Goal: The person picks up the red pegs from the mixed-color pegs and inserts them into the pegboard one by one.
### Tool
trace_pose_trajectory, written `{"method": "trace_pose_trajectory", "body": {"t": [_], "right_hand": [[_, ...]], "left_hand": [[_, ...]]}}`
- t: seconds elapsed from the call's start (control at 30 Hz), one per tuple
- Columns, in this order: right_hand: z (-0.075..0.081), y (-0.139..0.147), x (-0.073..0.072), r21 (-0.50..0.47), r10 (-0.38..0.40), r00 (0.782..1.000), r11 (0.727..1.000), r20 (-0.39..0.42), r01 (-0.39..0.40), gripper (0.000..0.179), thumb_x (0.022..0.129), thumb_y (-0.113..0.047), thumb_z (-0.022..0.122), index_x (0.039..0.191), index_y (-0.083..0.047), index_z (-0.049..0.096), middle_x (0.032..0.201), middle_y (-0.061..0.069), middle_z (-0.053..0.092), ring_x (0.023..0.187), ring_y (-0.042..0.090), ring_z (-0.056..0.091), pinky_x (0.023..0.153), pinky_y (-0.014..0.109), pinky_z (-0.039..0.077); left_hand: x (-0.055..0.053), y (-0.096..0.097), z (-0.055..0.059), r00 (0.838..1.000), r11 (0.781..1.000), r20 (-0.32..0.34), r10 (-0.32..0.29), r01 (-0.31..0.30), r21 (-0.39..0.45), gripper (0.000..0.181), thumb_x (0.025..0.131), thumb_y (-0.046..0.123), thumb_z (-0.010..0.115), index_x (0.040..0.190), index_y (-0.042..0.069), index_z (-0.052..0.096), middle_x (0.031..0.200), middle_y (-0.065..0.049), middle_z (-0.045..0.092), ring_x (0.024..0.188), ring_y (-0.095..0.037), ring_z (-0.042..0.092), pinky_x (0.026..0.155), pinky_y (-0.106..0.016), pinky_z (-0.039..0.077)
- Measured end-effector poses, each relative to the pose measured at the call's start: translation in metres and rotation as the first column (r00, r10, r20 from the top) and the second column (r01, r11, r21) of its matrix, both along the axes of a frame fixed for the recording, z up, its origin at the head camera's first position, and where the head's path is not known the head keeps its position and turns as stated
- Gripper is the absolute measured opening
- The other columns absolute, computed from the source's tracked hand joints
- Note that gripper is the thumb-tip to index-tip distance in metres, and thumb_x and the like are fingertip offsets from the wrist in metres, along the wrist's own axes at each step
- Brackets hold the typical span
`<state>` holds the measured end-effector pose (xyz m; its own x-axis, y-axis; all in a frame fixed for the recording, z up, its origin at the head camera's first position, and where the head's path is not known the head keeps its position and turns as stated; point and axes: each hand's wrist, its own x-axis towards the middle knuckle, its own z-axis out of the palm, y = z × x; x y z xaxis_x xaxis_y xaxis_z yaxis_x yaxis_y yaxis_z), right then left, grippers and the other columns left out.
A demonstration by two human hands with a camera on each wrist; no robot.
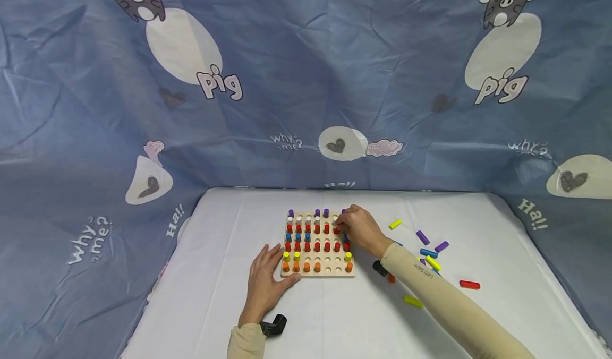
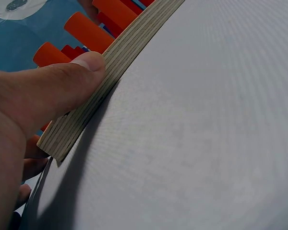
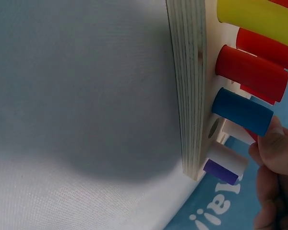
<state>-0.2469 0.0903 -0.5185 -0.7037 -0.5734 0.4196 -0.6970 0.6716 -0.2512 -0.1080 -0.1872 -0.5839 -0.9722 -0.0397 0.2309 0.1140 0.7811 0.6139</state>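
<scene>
A wooden pegboard (image 1: 317,275) carries rows of coloured pegs in purple, white, red, blue, yellow and orange. My left hand (image 1: 264,280) holds its near left corner. The thumb (image 2: 89,67) presses the front edge beside the orange pegs (image 2: 89,32), with the other fingers along the left side. Over the board's right part, my right hand (image 1: 359,230) pinches a red peg (image 1: 337,231), mostly hidden by the fingers in the right wrist view. Close by the thumb there stands a blue peg (image 3: 242,111); an uncovered hole lies between it and a white peg (image 3: 228,158).
Loose pegs lie scattered on the white table right of the board, among them a yellow peg (image 1: 394,224), a purple peg (image 1: 423,237), a blue peg (image 1: 428,253) and a red peg (image 1: 470,284). A blue printed cloth (image 1: 306,83) hangs behind and at the sides.
</scene>
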Motion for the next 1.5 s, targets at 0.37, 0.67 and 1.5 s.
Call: {"method": "trace_pose_trajectory", "body": {"t": [0.37,0.67,1.5], "right_hand": [[-0.003,-0.01,0.004,0.025,0.009,1.0,1.0,-0.015,-0.008,0.014,0.08,-0.003,0.092,0.087,-0.012,0.084,0.079,-0.001,0.075,0.079,0.017,0.064,0.073,0.033,0.061],[-0.003,-0.009,0.003,0.024,-0.025,0.999,0.999,0.025,0.024,0.01,0.085,-0.002,0.087,0.089,-0.011,0.084,0.083,0.0,0.078,0.078,0.017,0.064,0.074,0.034,0.062],[0.001,0.011,-0.005,0.015,0.06,0.994,0.998,0.091,-0.061,0.014,0.097,-0.021,0.079,0.107,-0.014,0.085,0.094,-0.002,0.083,0.075,0.014,0.073,0.078,0.039,0.062]], "left_hand": [[-0.001,0.0,0.002,1.0,1.0,0.003,-0.003,0.003,0.018,0.083,0.081,0.049,0.089,0.146,0.004,0.063,0.156,-0.016,0.057,0.155,-0.044,0.035,0.124,-0.07,0.028],[-0.002,-0.001,0.001,1.0,1.0,0.0,-0.004,0.004,0.005,0.083,0.081,0.049,0.088,0.146,0.004,0.063,0.157,-0.016,0.056,0.155,-0.044,0.035,0.124,-0.069,0.029],[0.0,0.001,0.001,1.0,1.0,0.014,-0.001,0.001,-0.001,0.084,0.08,0.048,0.089,0.146,0.002,0.063,0.156,-0.017,0.056,0.155,-0.045,0.035,0.125,-0.069,0.028]]}}
